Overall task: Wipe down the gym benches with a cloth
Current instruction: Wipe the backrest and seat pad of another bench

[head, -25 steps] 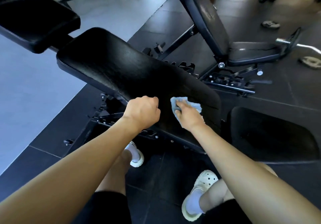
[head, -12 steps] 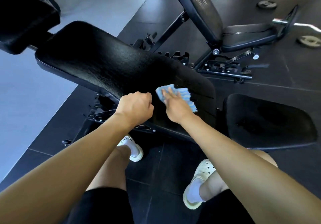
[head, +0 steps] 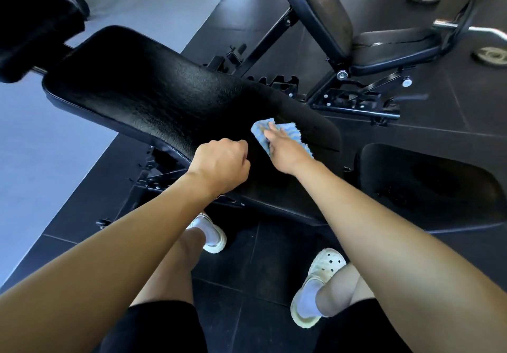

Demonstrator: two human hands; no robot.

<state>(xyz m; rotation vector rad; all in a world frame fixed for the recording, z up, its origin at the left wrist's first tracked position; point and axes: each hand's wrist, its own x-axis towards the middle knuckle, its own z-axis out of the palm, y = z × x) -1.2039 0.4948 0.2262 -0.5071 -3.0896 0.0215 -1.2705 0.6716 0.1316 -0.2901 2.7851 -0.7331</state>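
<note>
A long black padded bench back [head: 164, 97] slopes across the middle of the view, with its separate seat pad [head: 422, 182] to the right. A light blue cloth [head: 292, 130] lies flat on the lower end of the back pad. My right hand [head: 285, 147] presses on the cloth with straight fingers. My left hand [head: 222, 165] is curled in a fist at the pad's near edge, just left of the cloth, and holds nothing that I can see.
A second black bench [head: 329, 15] stands behind, its back raised and its steel frame [head: 356, 103] on the dark floor tiles. Weight plates [head: 491, 56] and a chrome bar [head: 450, 25] lie at the far right. Another black pad [head: 30, 23] fills the upper left. My feet [head: 318, 284] stand below the bench.
My right hand has slid the cloth a little up and away along the pad, its fingers flattening over it. The left fist has stayed beside it.
</note>
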